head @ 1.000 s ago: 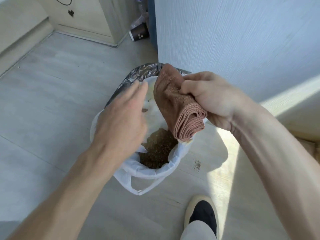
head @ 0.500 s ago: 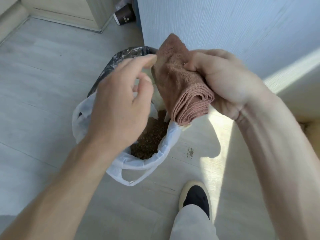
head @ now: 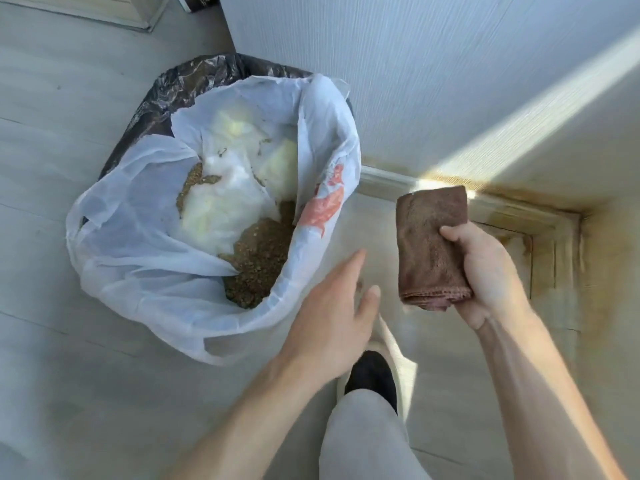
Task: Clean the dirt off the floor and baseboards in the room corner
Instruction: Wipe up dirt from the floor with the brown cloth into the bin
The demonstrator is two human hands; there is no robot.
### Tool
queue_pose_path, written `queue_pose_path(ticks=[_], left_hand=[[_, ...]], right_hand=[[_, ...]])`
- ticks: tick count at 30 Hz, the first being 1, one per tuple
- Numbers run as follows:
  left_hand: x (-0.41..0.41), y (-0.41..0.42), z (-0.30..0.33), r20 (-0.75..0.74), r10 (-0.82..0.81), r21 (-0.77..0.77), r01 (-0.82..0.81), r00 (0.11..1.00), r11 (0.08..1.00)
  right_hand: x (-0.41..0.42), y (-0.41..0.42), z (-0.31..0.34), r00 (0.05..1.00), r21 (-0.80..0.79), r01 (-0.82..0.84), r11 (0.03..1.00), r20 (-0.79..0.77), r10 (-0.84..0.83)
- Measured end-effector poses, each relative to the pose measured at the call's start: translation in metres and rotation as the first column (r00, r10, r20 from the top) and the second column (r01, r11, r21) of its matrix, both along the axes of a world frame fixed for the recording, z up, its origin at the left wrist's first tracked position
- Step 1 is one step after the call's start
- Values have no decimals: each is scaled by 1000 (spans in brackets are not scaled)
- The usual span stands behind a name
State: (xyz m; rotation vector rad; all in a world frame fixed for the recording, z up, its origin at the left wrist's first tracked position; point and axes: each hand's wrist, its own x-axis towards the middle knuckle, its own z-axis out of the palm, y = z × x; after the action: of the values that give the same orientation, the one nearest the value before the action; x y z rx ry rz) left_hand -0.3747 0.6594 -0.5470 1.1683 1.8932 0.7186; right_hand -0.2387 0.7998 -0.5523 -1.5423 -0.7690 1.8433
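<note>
My right hand [head: 485, 275] grips a folded brown cloth [head: 429, 244], held above the floor near the room corner. My left hand [head: 332, 313] hovers open with straight fingers, just right of the bin and holding nothing. A bin lined with a black bag [head: 180, 84] and a white plastic bag [head: 138, 258] stands to the left; brown dirt [head: 259, 265] and white tissue lie inside it. The white baseboard [head: 388, 181] runs along the wall to the corner [head: 571, 220], where yellow-brown stains mark the baseboard, the wall and the floor.
My leg and a black-and-white shoe [head: 374, 375] stand on the pale wood floor [head: 69, 393] below my hands. A cabinet base [head: 104, 12] sits at the top left. A sunlit strip crosses the textured wall [head: 450, 81].
My right hand carried the cloth away from above the bin, down and right toward the corner. My left hand left the cloth and dropped lower. The view swung right, revealing the stained corner.
</note>
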Motion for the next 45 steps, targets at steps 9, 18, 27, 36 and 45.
queue_pose_path(ticks=[9, 18, 27, 36, 45], left_hand=[[-33, 77, -121, -26, 245, 112, -240, 969, 964], [-124, 50, -128, -28, 629, 56, -627, 777, 777], [-104, -4, -134, -1, 603, -49, -603, 797, 796], [-59, -67, -125, 55, 597, -150, -584, 800, 797], [-45, -83, -125, 40, 599, -227, -576, 800, 785]], right_hand=[[16, -10, -93, 993, -223, 33, 974, 117, -7], [-6, -14, -128, 933, -59, -191, 980, 299, 200], [-24, -19, -133, 833, 151, -485, 861, 377, 404], [-21, -36, -193, 92, 107, -990, -96, 985, 148], [-82, -69, -208, 98, 130, -941, -312, 988, 116]])
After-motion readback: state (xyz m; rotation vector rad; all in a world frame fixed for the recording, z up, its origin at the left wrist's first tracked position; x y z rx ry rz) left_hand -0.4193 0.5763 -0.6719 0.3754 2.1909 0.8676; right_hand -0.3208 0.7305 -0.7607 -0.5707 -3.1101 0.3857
